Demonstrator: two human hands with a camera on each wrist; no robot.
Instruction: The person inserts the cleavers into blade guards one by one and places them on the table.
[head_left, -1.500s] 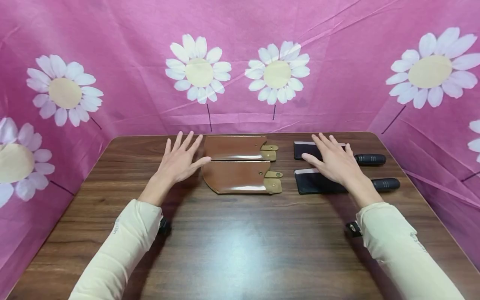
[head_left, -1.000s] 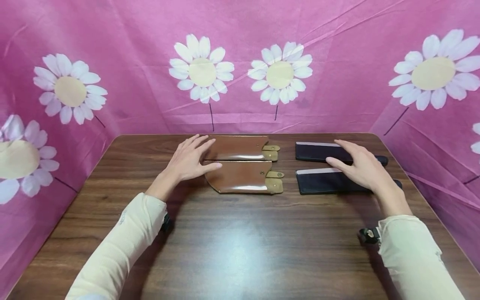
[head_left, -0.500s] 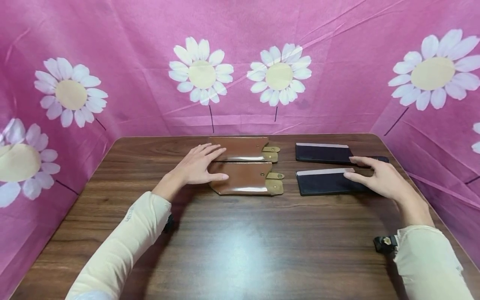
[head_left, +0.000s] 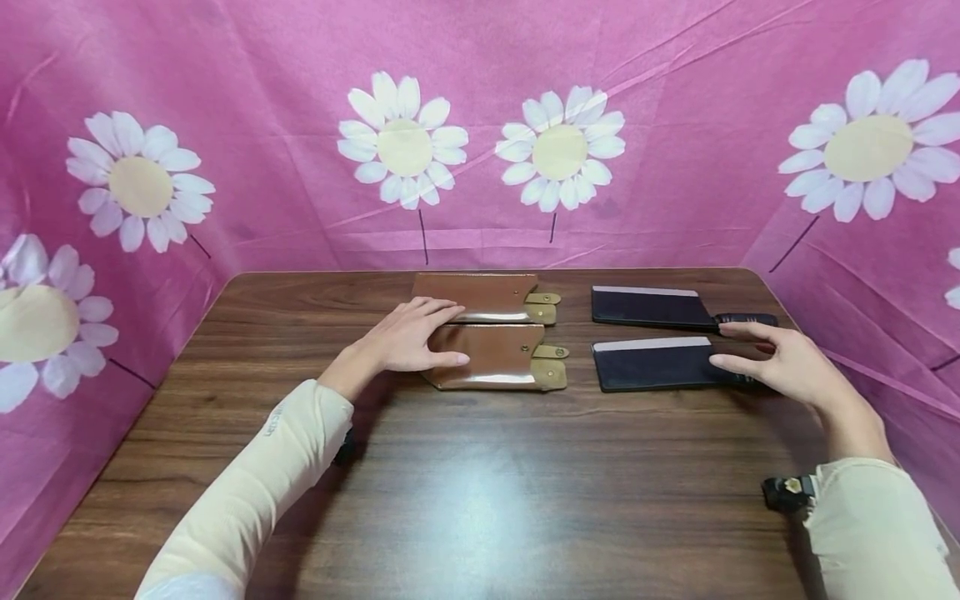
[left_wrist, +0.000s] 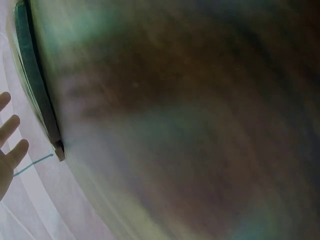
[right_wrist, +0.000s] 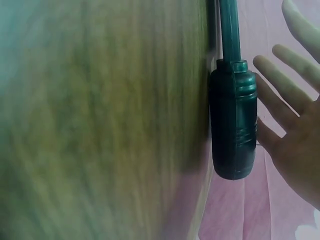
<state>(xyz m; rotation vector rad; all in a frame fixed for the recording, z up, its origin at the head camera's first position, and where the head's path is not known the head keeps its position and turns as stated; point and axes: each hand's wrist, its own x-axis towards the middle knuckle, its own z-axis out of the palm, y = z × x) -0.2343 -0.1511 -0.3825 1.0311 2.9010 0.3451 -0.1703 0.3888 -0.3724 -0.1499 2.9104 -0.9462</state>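
Note:
Two brown leather knife sheaths lie side by side, the far one (head_left: pixel 480 292) behind the near one (head_left: pixel 498 354), their tan snap straps pointing right. Over their left ends is my left hand (head_left: pixel 405 337), palm down with relaxed fingers. To the right lie two black cleavers, a far one (head_left: pixel 645 307) and a near one (head_left: pixel 652 364), with handles to the right. My right hand (head_left: pixel 795 362) hovers at the near cleaver's handle, partly hiding it. In the right wrist view, its fingers are spread beyond the black handle (right_wrist: pixel 234 120), not wrapped round it.
The wood-grain table (head_left: pixel 465 475) has a bright glare patch in front of the sheaths. A pink cloth with white daisies (head_left: pixel 480 233) hangs behind and on both sides. The far cleaver's handle (head_left: pixel 748 318) lies close behind the right hand.
My right hand has moved right and nearer, from over the cleaver blades to the near handle. My left hand has moved right over the sheaths' left ends. Sheaths and cleavers stay put.

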